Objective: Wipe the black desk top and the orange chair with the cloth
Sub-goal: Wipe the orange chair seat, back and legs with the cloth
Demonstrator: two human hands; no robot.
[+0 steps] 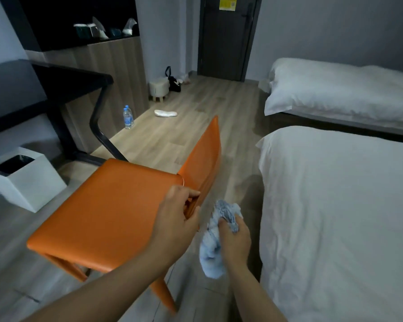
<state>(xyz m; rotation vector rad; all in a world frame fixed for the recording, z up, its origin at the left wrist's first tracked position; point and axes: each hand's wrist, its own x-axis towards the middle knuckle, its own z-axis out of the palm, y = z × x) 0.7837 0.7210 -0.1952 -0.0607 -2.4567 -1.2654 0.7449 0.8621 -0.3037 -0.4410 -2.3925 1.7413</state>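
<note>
- The right hand (234, 240) is closed round a bunched pale blue cloth (211, 252); its fingers pinch the upper folds and the rest hangs down to the left of the wrist.
- The left hand (175, 214) grips the orange chair (107, 212), fingers curled over the near corner where the seat meets the backrest.
- The cloth is held just beside that corner, to the right of the chair and off its surface, over the strip of wooden floor (184, 126).
- The seat spreads out to the left of the left hand; the backrest rises away towards the upper right.
- A white-sheeted bed (335, 217) stands close on the right, leaving a narrow lane between its edge and the chair.
- The black desk (68, 82) is at the upper left, well apart from the cloth, its slanted leg coming down just behind the seat.
- A white bin (28, 180) sits on the floor left of the chair, under the desk's end.
- Farther off on the open floor are a water bottle (128, 117), a flat white item (165, 113) and a small stool (158, 87).
- A second bed (347, 89) lies beyond the first.
</note>
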